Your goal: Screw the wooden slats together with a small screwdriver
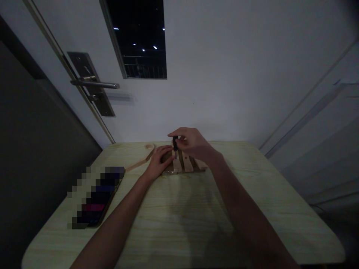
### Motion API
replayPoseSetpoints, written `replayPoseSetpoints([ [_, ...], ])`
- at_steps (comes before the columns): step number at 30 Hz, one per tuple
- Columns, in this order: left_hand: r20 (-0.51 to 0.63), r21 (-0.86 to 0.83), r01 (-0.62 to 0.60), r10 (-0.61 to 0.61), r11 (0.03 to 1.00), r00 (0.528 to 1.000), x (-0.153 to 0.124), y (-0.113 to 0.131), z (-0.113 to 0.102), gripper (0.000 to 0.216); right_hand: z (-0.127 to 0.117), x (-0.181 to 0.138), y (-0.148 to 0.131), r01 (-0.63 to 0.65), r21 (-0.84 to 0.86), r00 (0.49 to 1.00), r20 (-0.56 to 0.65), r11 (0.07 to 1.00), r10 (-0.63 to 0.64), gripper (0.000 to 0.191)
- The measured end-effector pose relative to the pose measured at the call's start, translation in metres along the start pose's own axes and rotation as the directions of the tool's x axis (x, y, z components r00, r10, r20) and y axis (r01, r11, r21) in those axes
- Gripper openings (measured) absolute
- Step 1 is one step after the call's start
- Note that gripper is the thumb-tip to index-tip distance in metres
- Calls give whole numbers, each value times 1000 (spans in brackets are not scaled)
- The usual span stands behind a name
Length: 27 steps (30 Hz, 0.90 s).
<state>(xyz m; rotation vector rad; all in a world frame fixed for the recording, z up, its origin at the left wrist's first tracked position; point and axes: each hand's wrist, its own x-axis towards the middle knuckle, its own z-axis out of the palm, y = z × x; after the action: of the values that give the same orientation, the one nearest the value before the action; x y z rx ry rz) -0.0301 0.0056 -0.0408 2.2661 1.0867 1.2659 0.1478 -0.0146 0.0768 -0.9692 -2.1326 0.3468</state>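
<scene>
My right hand [190,142] grips a small screwdriver [175,143] by its black handle. The screwdriver stands upright, its tip at a pale wooden strip [176,164] on a brown board [167,172]. My left hand [159,160] is curled at the left end of the board, thumb and fingers against that strip. Further pale wooden pieces [187,164] lie side by side across the board, partly under my right hand and wrist. Beside my left hand a loose curved wooden piece [137,164] with a hooked end lies on the table. Any screw under the tip is too small to make out.
The light wood-grain table [168,224] has rounded corners and stands against a white door or wall [224,74]. A phone [103,198], partly pixelated, lies at the left. A metal door handle [98,84] and a dark window [140,41] are beyond the table.
</scene>
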Motion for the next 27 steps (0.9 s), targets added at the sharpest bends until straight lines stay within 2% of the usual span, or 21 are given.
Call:
replayPoseSetpoints([
  [5, -7, 10, -14, 14, 1000, 1000, 0, 1, -1, 32, -5, -1, -3, -43, -67, 999, -6, 997, 43, 25],
  [10, 2, -1, -21, 21, 1000, 1000, 1, 1, 0, 33, -6, 1, -3, -51, -233, 998, 31, 971, 59, 14],
  [13, 11, 0, -16, 16, 1000, 1000, 1, 0, 0, 34, -5, 2, -1, -27, -285, 998, 38, 958, 40, 18],
  [17, 2, -9, -6, 6, 1000, 1000, 0, 1, 0, 33, -2, 2, 2, 8, -240, 999, 38, 971, 1, 20],
  [23, 15, -11, 5, -5, 1000, 1000, 1, 4, -2, 32, -1, 0, -1, -22, -282, 998, 56, 959, 40, 33],
  [27, 24, -6, 5, -5, 1000, 1000, 1, 4, -2, 31, -3, -2, -5, -15, -221, 994, 103, 975, 39, 39],
])
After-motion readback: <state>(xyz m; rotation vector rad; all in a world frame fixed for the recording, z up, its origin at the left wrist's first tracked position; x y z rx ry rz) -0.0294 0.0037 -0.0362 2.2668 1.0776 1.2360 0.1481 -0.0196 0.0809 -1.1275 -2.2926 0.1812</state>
